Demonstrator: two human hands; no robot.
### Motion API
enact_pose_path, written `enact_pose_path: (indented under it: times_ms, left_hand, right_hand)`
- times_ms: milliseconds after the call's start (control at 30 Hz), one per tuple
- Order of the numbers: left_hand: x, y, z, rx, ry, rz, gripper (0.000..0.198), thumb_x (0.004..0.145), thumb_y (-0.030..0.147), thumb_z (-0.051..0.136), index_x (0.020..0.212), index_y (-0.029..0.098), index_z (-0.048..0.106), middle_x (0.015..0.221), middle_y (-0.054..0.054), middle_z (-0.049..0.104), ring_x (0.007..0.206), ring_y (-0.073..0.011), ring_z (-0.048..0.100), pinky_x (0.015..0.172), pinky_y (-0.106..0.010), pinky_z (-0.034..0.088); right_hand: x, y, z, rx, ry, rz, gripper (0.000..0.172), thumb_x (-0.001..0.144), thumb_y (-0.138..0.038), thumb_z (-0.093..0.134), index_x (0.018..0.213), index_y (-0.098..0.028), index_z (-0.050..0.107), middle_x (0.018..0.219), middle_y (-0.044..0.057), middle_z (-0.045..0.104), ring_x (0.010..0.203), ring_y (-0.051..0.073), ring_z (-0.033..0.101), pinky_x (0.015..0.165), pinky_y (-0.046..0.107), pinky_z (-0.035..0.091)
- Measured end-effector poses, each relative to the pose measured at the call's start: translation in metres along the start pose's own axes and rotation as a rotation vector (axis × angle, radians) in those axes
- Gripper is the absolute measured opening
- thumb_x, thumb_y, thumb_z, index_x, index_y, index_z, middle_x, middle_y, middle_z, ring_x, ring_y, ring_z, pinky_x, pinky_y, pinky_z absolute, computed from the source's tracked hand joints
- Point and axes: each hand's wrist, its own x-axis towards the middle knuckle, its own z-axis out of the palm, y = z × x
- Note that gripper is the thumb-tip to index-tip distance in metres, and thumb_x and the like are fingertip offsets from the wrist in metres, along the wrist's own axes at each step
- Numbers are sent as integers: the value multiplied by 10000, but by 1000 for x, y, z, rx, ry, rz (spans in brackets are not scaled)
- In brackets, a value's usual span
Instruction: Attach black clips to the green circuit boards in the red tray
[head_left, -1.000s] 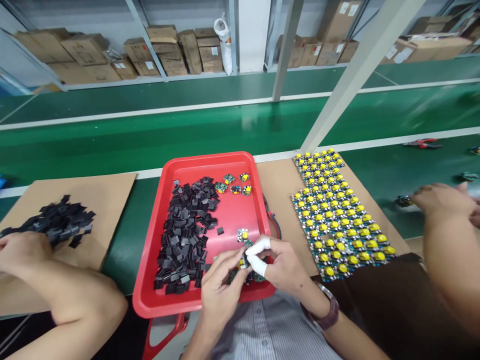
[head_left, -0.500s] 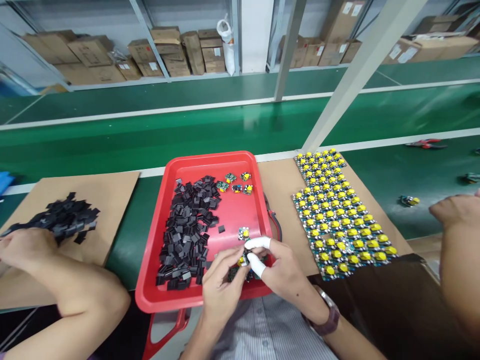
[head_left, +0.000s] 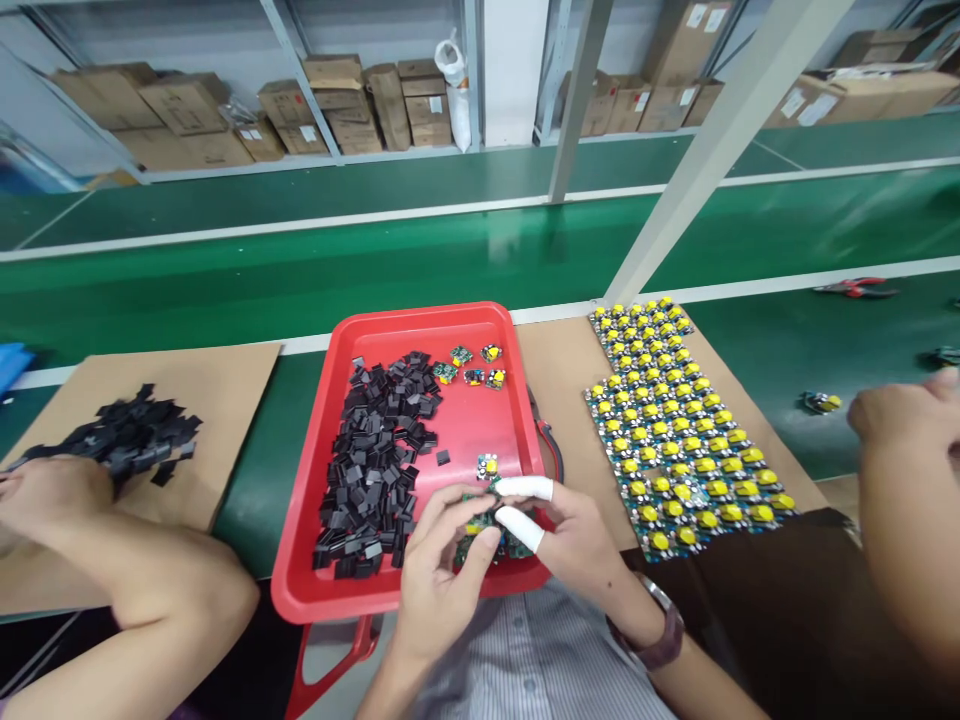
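Left hand (head_left: 441, 575) just spread its fingers off the thumb; can't tell if right hand (head_left: 581, 545) grips anything. Circuit boards (head_left: 468, 546) underneath, in red tray (head_left: 484, 422), long axis and facing mostly hidden.

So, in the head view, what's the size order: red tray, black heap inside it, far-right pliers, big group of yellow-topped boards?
Largest first:
Red tray
Group of yellow-topped boards
Black heap
Pliers, though lying farther away

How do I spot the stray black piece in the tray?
Find the red tray; a heap of black pieces fills much of its left side. Look just right of that heap, beyond the left hand. The stray black piece lies there alone on bare red, apart from the heap.
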Motion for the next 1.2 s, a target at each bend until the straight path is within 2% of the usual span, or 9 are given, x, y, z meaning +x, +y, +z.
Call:
enact_pose_path:
  times_ms: [100,167,433,533,633,800,867,1067,1200]
  left_hand:
    - [5,9,-2,-53,-24,-72,81,956,246,658,950,238,738,1021,-42,636,784,-154,682,677,-255,583]
    - [7,14,-1,-102,11,-118,112,966,268,648,884,219,706,958,-18,616,701,-126,656,661,-251,570]
    - [0,7,1,-323,-77,-256,164,1014,291,585,908,196,665,980,-13,591,698,-91,597,771,-260,516]
    - [1,8,-2,-302,-74,-252,120,992,276,618,912,204,671,1027,-15,588,672,-81,589,719,-249,522]
    - [0,12,-1,-115,-37,-147,71,981,242,621,944,224,679,1083,-29,594,749,-114,629,676,-238,532]
    - [-9,8,10,293,135,256,193,930,76,618,1036,228,669,1089,-47,617,1027,-179,629,912,-288,516]
    - [-12,6,13,330,182,310,230,919,51,617,1065,222,664,1105,-55,619,1053,-185,624,939,-298,507]
    - [-8,6,11,-92,80,-96,91,999,221,589,942,221,660,1080,-37,584,819,-134,622,715,-246,522]
    - [-2,5,3,-363,-32,-262,111,1006,275,598,951,209,667,1046,-21,575,671,-78,567,698,-247,518]
  right_hand:
    - [-6,-1,-1,-71,-52,-94,279,896,-207,720,1162,-278,762,1027,41,790,921,199,743,865,332,624]
    - [-9,0,-1,23,-92,-92,350,895,-192,724,1232,-288,727,1056,41,782,902,188,736,837,318,629]
    - [1,1,0,375,-171,-61,178,867,-142,753,974,-277,799,917,10,734,840,150,709,753,248,592]
    - [4,1,-2,340,-168,-99,195,861,-115,734,967,-269,792,913,11,723,835,149,697,751,250,579]
    - [2,0,0,208,-109,-137,196,861,-92,688,956,-244,766,911,19,713,812,151,688,724,250,573]
    - [-4,-5,11,-45,51,-214,203,849,-58,633,919,-234,707,849,0,707,748,144,665,716,254,565]
    - [-6,-7,14,-110,101,-284,204,854,-49,627,917,-231,693,864,5,710,794,151,672,763,265,559]
    - [-4,-6,11,-18,-14,-289,210,896,-68,633,950,-254,715,864,1,687,765,152,642,769,281,554]
    - [1,-3,1,17,-139,-268,213,905,-98,658,1007,-267,737,859,-3,667,713,148,597,787,302,553]
